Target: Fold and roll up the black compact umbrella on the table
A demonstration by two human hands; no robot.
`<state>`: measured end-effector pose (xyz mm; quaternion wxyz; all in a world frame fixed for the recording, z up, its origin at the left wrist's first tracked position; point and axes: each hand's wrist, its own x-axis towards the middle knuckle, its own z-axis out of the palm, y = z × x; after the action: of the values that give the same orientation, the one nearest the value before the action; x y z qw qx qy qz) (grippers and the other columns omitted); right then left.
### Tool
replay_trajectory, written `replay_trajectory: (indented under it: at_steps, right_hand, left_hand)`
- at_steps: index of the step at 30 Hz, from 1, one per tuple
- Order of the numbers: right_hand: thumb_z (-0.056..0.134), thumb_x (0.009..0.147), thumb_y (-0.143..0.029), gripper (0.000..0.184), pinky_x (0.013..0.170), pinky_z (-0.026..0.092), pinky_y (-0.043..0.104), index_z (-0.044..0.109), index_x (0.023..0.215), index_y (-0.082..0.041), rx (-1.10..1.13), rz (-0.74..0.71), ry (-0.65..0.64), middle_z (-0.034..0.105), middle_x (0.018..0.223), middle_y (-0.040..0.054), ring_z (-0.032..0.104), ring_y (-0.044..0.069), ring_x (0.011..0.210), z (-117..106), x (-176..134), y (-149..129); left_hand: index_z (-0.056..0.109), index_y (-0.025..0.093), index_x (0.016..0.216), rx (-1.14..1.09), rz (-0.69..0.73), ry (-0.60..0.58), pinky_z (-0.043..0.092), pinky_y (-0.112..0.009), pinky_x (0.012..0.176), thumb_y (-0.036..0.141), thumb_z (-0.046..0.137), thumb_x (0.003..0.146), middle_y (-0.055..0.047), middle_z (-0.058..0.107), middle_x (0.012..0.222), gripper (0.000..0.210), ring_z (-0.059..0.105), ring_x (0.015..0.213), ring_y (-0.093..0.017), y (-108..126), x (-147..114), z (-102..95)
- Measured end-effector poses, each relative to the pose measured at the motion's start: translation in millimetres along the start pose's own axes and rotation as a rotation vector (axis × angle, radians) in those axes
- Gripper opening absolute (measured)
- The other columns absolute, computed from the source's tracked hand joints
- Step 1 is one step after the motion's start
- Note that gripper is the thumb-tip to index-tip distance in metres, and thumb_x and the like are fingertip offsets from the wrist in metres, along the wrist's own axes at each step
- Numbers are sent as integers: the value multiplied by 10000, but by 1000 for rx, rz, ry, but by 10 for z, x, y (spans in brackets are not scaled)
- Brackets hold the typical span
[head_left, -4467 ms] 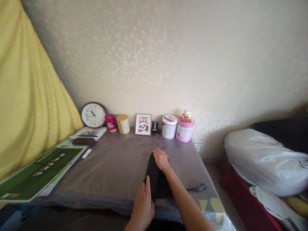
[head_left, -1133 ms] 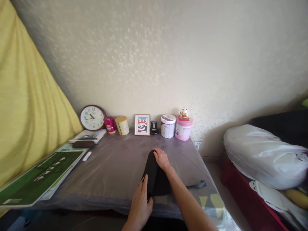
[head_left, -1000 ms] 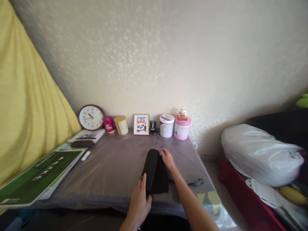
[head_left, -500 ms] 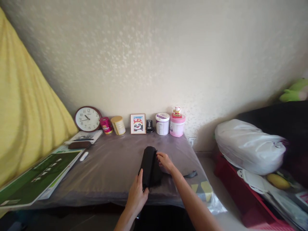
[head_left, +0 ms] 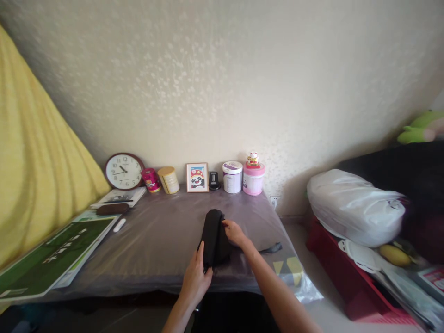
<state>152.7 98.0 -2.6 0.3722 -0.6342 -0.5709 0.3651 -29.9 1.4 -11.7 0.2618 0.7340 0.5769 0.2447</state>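
The left hand (head_left: 196, 275) is partly closed on the near left part of the black cloth (head_left: 211, 237), fingers along the left side, thumb at the near end. The right hand (head_left: 236, 232) is closed in a pinch, thumb and fingers gripping the cloth at its far right edge. The cloth lies on the table (head_left: 159, 240), near the front edge, its left part forming a thick roll and its right part a lower flap.

A dark strap (head_left: 272, 249) lies to the right of the right forearm. Well to the left lie a white object (head_left: 119, 225), a green board (head_left: 58, 254) and a brown case (head_left: 113, 209).

Along the wall, from left to right, stand a clock (head_left: 124, 171), a red tin (head_left: 151, 180), a yellow tin (head_left: 169, 180), a framed picture (head_left: 197, 177), a black stand (head_left: 214, 181), a white tub (head_left: 232, 178) and a pink tub (head_left: 253, 180). A figurine (head_left: 253, 159) sits on the pink tub. Right of the table, a white bag (head_left: 354, 207) rests above a red crate (head_left: 342, 273).
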Motion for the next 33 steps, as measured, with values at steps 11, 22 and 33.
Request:
replay_trajectory:
  at_steps: [11, 22, 33]
  right_hand:
    - [464, 684, -81, 529, 468, 527, 251, 517, 1200, -184, 16, 95, -148, 654, 946, 78, 624, 131, 582, 27, -157, -145]
    - [480, 677, -48, 404, 661, 525, 274, 617, 1023, -205, 3, 32, -83, 653, 931, 34, 634, 143, 769, 16, -59, -70]
    - [485, 742, -163, 263, 809, 460, 309, 592, 982, -163, -48, 50, 279, 664, 928, 73, 616, 184, 890, 290, 62, 69]
  left_hand:
    - [141, 153, 1395, -22, -9, 25, 351, -318, 1002, 155, 421, 741, -120, 362, 1386, 711, 402, 1253, -209, -14, 4, 18]
    - [119, 133, 1396, 7, -11, 5, 355, -321, 993, 148, 409, 752, -142, 344, 1387, 707, 403, 1247, -219, 15, -4, -1]
    - [112, 96, 1401, 238, 1, -8, 343, -319, 1001, 41, 408, 725, -178, 326, 1396, 740, 397, 1251, -242, 199, -33, 34]
